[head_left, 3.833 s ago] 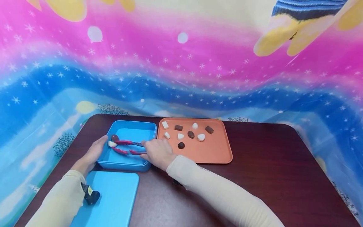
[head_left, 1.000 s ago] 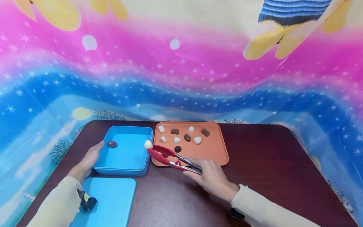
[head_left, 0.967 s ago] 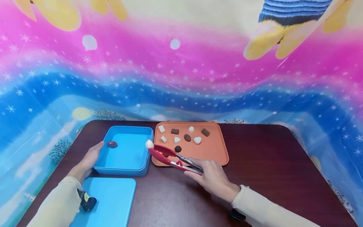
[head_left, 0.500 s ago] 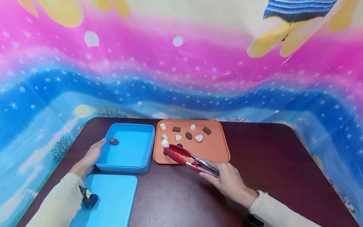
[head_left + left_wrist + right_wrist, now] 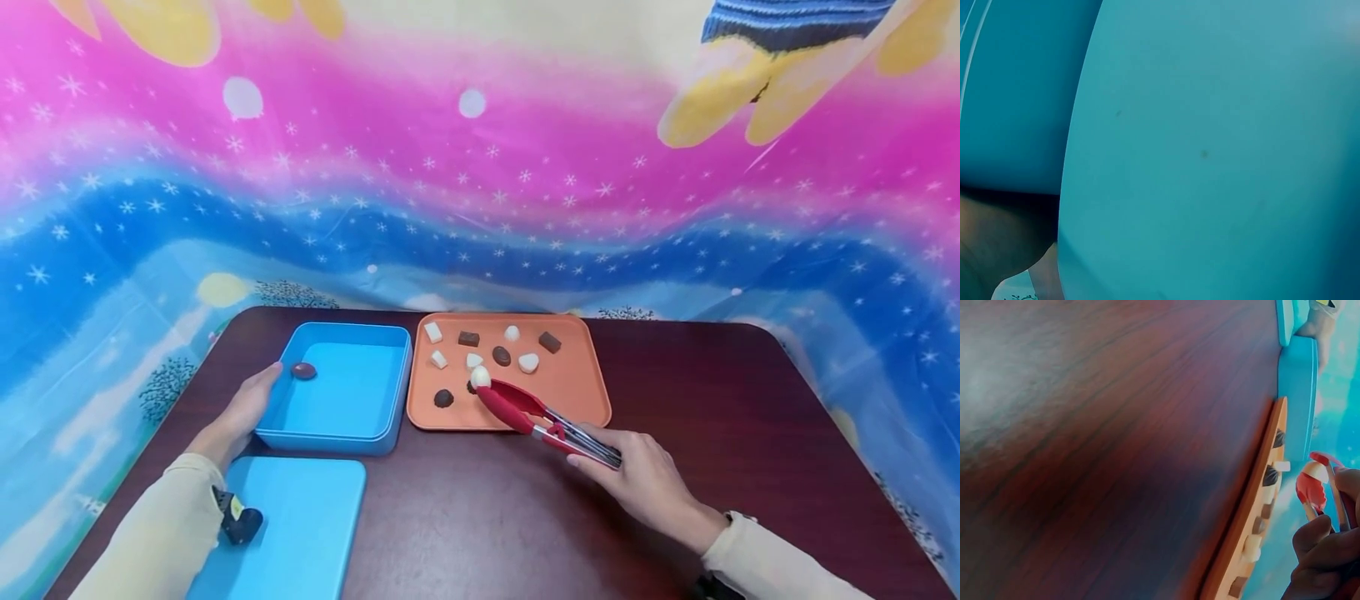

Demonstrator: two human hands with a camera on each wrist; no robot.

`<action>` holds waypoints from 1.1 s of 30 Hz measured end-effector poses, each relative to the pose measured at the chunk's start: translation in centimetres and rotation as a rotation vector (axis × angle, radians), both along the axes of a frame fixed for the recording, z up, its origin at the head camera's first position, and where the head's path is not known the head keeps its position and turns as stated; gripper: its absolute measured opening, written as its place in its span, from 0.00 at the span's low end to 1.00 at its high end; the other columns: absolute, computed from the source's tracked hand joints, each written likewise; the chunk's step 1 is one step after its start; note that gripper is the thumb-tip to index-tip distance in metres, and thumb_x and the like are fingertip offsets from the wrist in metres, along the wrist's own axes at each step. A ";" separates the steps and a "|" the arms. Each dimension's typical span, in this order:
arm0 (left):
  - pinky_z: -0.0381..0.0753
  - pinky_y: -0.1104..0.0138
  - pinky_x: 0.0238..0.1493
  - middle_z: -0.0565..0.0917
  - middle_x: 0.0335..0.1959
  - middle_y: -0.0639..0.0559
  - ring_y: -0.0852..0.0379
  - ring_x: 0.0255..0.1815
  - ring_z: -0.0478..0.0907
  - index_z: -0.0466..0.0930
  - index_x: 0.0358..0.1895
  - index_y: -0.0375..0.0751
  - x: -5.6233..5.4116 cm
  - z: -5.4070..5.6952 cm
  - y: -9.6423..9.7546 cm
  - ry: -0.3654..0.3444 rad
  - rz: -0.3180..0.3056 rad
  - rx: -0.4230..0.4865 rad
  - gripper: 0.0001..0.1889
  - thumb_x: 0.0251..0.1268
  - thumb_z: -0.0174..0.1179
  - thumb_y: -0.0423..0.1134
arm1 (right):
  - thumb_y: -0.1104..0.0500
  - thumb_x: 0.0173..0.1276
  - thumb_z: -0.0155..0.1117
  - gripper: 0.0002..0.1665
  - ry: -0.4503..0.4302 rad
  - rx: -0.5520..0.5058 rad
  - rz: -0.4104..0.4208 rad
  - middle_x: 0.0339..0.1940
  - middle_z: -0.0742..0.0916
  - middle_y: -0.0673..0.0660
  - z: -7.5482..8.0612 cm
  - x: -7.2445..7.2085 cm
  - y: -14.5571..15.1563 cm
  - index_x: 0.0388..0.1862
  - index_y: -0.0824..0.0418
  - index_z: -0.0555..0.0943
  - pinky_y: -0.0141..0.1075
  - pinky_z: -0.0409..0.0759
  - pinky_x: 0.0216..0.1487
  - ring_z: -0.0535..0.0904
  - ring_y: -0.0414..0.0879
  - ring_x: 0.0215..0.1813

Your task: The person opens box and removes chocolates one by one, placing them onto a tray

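In the head view my right hand (image 5: 651,482) grips red-tipped tongs (image 5: 551,423), their tips pinching a small white chocolate (image 5: 481,378) over the orange tray (image 5: 547,400). The right wrist view also shows the white chocolate (image 5: 1316,471) between the red tips, above tray height. My left hand (image 5: 243,410) rests along the left wall of the blue box (image 5: 326,442), fingers fairly straight at its rim. One brown oval chocolate (image 5: 303,371) lies inside the box by that wall. The tongs partly cover a dark round chocolate (image 5: 471,387) on the tray.
Several white and brown chocolates are spread over the tray, among them a dark round one (image 5: 444,398) near its front left. A blue lid (image 5: 300,517) lies flat before the box, under my left forearm. A printed cloth (image 5: 480,183) hangs behind the dark table (image 5: 480,517).
The tongs, inside the box at first, have come out to the right with the white chocolate and now hover over the tray. My left hand has stayed at the box.
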State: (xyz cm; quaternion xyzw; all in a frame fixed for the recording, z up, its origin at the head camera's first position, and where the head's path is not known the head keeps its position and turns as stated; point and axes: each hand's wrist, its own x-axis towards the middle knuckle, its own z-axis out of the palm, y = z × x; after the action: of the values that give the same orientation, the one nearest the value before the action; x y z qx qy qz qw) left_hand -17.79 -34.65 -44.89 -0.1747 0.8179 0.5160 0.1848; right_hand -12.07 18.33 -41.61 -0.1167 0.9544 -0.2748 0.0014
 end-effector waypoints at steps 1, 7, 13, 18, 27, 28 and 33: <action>0.36 0.27 0.76 0.26 0.82 0.32 0.24 0.81 0.27 0.20 0.80 0.41 0.0 0.0 0.0 -0.001 -0.001 -0.001 0.47 0.75 0.21 0.72 | 0.39 0.62 0.74 0.31 -0.009 -0.004 -0.002 0.45 0.91 0.49 0.0 0.0 0.2 0.61 0.53 0.85 0.30 0.76 0.33 0.78 0.37 0.35; 0.35 0.28 0.77 0.25 0.82 0.33 0.25 0.81 0.26 0.21 0.81 0.42 -0.1 0.0 0.1 0.000 -0.002 0.006 0.47 0.75 0.21 0.72 | 0.37 0.63 0.72 0.31 -0.058 -0.026 -0.009 0.45 0.91 0.49 0.0 -0.1 1.2 0.60 0.52 0.85 0.29 0.74 0.31 0.77 0.37 0.34; 0.35 0.28 0.77 0.26 0.82 0.32 0.25 0.81 0.26 0.21 0.80 0.41 -0.1 0.0 0.0 -0.004 0.003 -0.005 0.47 0.74 0.20 0.72 | 0.39 0.65 0.72 0.32 -0.123 -0.071 -0.003 0.43 0.90 0.51 0.1 -0.5 2.1 0.61 0.56 0.85 0.29 0.74 0.27 0.75 0.38 0.31; 0.35 0.28 0.77 0.25 0.82 0.32 0.24 0.81 0.26 0.21 0.80 0.41 -0.2 -0.1 -0.1 -0.012 0.006 -0.007 0.48 0.74 0.21 0.73 | 0.40 0.67 0.70 0.31 -0.181 -0.128 0.039 0.38 0.88 0.50 -0.2 -0.8 3.0 0.59 0.59 0.85 0.29 0.74 0.25 0.74 0.37 0.28; 0.35 0.28 0.76 0.24 0.82 0.33 0.25 0.81 0.26 0.20 0.80 0.43 -0.2 0.0 0.0 -0.009 0.010 0.001 0.47 0.74 0.21 0.73 | 0.46 0.70 0.68 0.25 -0.262 -0.207 0.139 0.26 0.81 0.48 -0.3 -1.4 3.2 0.58 0.61 0.86 0.28 0.72 0.23 0.70 0.34 0.23; 0.35 0.28 0.77 0.25 0.82 0.33 0.25 0.81 0.26 0.20 0.80 0.43 -0.2 -0.1 0.0 -0.010 0.009 0.002 0.47 0.74 0.21 0.72 | 0.46 0.70 0.68 0.25 -0.274 -0.215 0.151 0.25 0.81 0.48 -0.3 -1.5 3.2 0.58 0.61 0.85 0.28 0.71 0.22 0.70 0.34 0.22; 0.34 0.28 0.77 0.25 0.82 0.33 0.25 0.81 0.26 0.20 0.80 0.43 -0.2 -0.1 0.0 -0.010 0.007 0.001 0.47 0.74 0.21 0.72 | 0.47 0.72 0.66 0.25 -0.312 -0.219 0.181 0.22 0.80 0.49 0.0 -1.8 3.1 0.58 0.63 0.85 0.28 0.70 0.21 0.69 0.34 0.21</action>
State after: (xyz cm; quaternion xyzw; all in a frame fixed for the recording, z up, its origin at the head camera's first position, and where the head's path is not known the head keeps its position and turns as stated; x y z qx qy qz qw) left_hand -17.94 -34.68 -44.97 -0.1800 0.8160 0.5164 0.1873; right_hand -13.90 21.48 -41.62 -0.1576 0.8926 -0.3906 0.1609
